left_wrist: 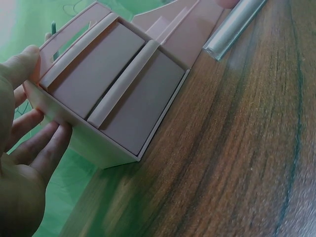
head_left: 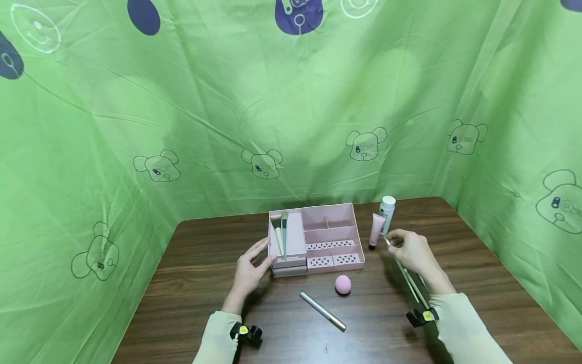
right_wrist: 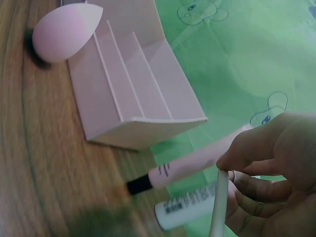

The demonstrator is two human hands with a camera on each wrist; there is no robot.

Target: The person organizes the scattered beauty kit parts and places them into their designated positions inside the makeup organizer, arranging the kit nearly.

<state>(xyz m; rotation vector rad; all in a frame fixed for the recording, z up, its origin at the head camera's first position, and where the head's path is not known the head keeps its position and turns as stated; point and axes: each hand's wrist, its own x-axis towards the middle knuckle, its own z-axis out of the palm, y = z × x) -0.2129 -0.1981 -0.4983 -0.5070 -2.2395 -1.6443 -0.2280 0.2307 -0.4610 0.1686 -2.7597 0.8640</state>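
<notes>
A pink makeup organizer stands toward the back of the table, with two drawers at its front left. My left hand holds its front left corner, the thumb at the top front edge and the other fingers against the side wall. Two makeup brushes lie in its top left tray. Over to the right, my right hand pinches the end of a slim pale makeup brush between thumb and fingers. Its bristles are not clearly visible. More slim pale sticks lie beneath the hand and wrist.
Right of the organizer stand a pink squeeze tube with a black cap and a white bottle. In front are a pink makeup sponge and a silver pen-like tube. Green fabric surrounds the table's back and sides.
</notes>
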